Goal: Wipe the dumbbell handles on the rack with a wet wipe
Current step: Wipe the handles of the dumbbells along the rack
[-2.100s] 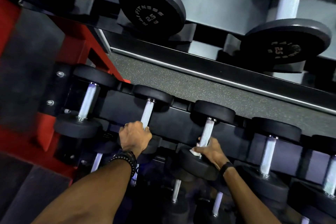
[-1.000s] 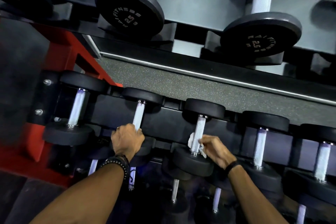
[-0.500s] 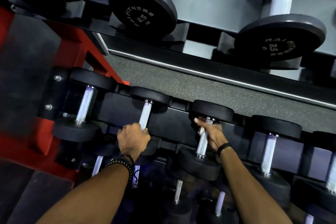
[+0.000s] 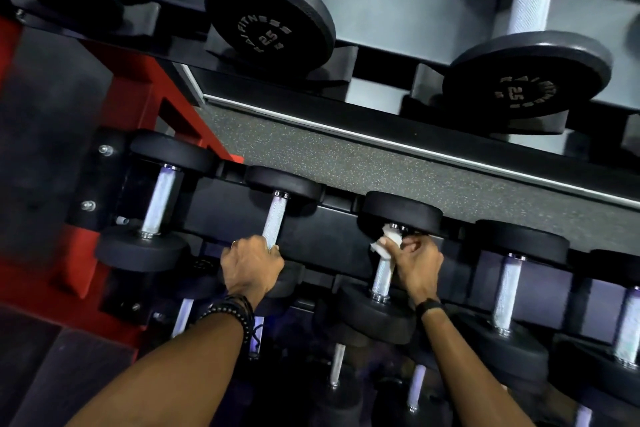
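So the wet wipe (image 4: 388,242) is bunched up white at the far end of the third handle (image 4: 382,274) from the left on the mid shelf of the rack (image 4: 332,236), right under the back head of that dumbbell; right hand (image 4: 417,262) has it pinched against the bar w/ fingers curled round, so that's the one being cleaned atm; lower part of the bar shows bare below the hand. Left hand (image 4: 251,265) is wrapped round the near end of the second handle (image 4: 273,218), no wipe in it, prob just bracing tbh.

Progress-wise: can't tell from the metal which bars are done, they all look the same shiny; my guess is it's going left to right, so first handle (image 4: 159,199) and the second are likely finished; the ones to the right (image 4: 505,291) plus the lower row (image 4: 337,362) and the big 25s up top (image 4: 270,35) look untouched, so most of the rack is left imo.
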{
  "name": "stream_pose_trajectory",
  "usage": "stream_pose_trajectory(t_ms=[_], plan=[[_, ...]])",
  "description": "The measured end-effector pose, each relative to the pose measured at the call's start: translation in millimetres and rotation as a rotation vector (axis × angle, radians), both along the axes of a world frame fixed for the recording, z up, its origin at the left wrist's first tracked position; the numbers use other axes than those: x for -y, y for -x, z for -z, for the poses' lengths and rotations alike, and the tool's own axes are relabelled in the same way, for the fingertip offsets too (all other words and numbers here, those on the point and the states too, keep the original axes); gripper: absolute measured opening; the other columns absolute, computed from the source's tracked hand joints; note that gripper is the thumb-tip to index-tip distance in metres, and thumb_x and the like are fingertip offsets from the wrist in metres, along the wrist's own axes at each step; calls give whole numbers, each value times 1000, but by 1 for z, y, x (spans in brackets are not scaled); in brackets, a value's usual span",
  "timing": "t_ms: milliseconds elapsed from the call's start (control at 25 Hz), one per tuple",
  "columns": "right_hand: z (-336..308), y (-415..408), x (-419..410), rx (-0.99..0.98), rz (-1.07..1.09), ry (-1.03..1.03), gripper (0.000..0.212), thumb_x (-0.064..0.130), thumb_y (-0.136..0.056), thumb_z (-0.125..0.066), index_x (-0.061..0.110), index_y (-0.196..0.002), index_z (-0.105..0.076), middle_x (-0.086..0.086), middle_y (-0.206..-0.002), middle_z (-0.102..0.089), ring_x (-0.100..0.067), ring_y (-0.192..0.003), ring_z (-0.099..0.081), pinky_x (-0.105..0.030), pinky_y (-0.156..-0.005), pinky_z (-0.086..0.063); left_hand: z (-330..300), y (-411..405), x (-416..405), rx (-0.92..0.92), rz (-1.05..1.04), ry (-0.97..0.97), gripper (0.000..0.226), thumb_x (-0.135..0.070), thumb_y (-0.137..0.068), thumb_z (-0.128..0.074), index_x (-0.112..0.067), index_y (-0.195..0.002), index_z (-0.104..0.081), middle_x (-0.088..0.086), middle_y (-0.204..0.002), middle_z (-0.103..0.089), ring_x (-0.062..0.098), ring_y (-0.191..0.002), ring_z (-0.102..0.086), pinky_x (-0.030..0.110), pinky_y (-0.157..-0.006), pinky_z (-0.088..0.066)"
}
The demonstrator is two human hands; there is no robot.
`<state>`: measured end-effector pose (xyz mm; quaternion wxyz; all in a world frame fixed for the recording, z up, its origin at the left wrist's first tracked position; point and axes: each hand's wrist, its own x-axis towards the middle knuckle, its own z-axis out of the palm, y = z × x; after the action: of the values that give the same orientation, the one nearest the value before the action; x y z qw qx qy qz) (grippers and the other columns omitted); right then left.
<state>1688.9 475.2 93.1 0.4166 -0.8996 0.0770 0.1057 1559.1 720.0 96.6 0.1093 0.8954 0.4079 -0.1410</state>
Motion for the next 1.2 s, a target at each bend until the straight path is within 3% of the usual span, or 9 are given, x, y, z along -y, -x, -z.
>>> stream_pose_trajectory(t_ms=[200, 400, 520, 640, 720, 840, 920, 1040, 1200], plan=[[15, 41, 22, -226, -124, 102, 35, 23, -61, -90, 15, -59, -56, 3, -55, -56, -11, -51, -48, -13, -46, -36, 0, 0, 0, 7, 6, -9, 33, -44, -88, -55, -15, -90, -71, 6, -90, -72, 27, -91, -65, 36, -84, -45], [9, 1, 0, 9, 261, -247, 14, 2, -75, -77, 8, -76, -65, -1, -65, -63, -2, -59, -55, -15, -55, -46, 1, 1, 0, 23, 7, 13, 33, -43, -88, -54, -14, -87, -70, 8, -89, -72, 29, -91, -65, 37, -85, -47], [15, 10, -1, 16, 129, -20, 19, 2, -85, -65, 8, -67, -62, -5, -60, -54, -3, -57, -48, -22, -55, -36, 1, 1, 0, 23, 6, 3, 33, -43, -88, -55, -13, -88, -71, 9, -89, -72, 30, -91, -65, 37, -84, -47], [37, 32, 15, -333, -58, 128, 21, 4, -77, -56, 0, -58, -60, -7, -57, -47, -11, -65, -48, -35, -55, -42, 1, 1, 1, 23, 10, -2, 33, -43, -87, -55, -14, -89, -71, 8, -89, -72, 30, -91, -65, 36, -84, -47], [28, 12, 5, -464, 76, -166, 22, 6, -69, -50, 1, -57, -66, -8, -56, -55, -18, -57, -52, -32, -47, -42, 2, 1, 0, 13, 13, -4, 34, -43, -87, -55, -14, -89, -71, 9, -89, -72, 30, -90, -66, 36, -83, -47], [11, -22, -16, -415, 348, -543, 24, -9, -71, -40, 0, -62, -60, -15, -63, -63, -18, -48, -56, -18, -41, -38, 1, 0, 1, 26, 9, -2, 33, -43, -88, -55, -14, -89, -71, 8, -90, -72, 30, -91, -66, 36, -83, -47], [4, -7, -13, -484, 197, -500, 13, -4, -68, -46, 0, -69, -58, -13, -63, -62, -7, -41, -52, -14, -34, -33, 0, 0, 1, 28, 11, -7, 33, -42, -88, -55, -14, -90, -71, 9, -91, -72, 30, -92, -65, 36, -84, -46], [8, 30, 9, -678, -159, -308, 21, 4, -60, -57, 2, -81, -62, -13, -68, -58, -4, -41, -47, -14, -36, -32, 0, 0, 1, 11, 12, -8, 33, -43, -88, -55, -13, -90, -71, 10, -92, -72, 31, -93, -65, 37, -84, -46], [-6, 4, -8, -418, 264, -623, 26, -17, -67, -44, 7, -73, -49, -3, -64, -51, -13, -56, -47, -22, -48, -39, 2, 0, 1, 35, 3, -3, 35, -44, -87, -56, -12, -89, -71, 10, -90, -72, 31, -91, -66, 36, -83, -46]])
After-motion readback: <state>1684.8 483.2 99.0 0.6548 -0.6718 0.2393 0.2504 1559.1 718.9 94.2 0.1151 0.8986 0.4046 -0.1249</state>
